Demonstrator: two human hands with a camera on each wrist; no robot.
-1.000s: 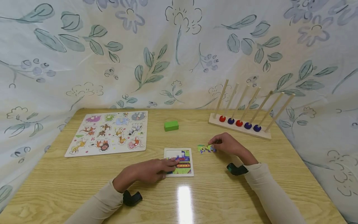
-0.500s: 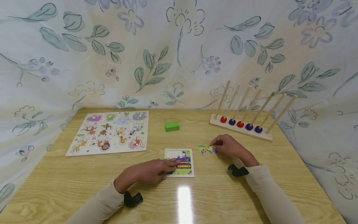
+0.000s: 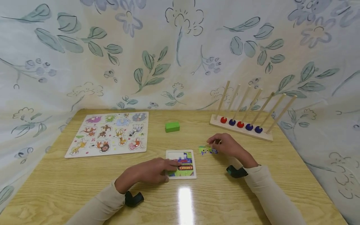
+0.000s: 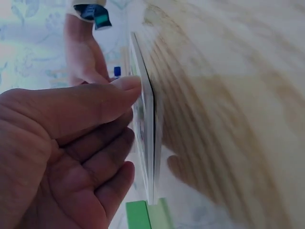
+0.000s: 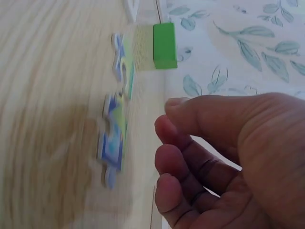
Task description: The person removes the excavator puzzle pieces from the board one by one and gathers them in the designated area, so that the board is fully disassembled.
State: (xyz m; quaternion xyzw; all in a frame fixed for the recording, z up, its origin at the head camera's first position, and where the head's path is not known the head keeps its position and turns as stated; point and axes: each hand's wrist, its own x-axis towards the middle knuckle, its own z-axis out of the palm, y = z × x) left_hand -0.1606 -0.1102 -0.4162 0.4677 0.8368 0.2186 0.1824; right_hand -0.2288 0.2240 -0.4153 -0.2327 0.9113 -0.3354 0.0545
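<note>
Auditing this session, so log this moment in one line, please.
left hand: touching puzzle; right hand: empty, near loose pieces; green block: beyond puzzle

Bright, even head view, white glare streak on the table (image 3: 216,200), dimmer, bluish left wrist view, paler right wrist view, soft shadows, puzzle pieces (image 5: 113,143) slightly blurred

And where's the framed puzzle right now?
In the head view, the framed puzzle lies mid-table, with the left hand on its left side and loose pieces just to its right.
</note>
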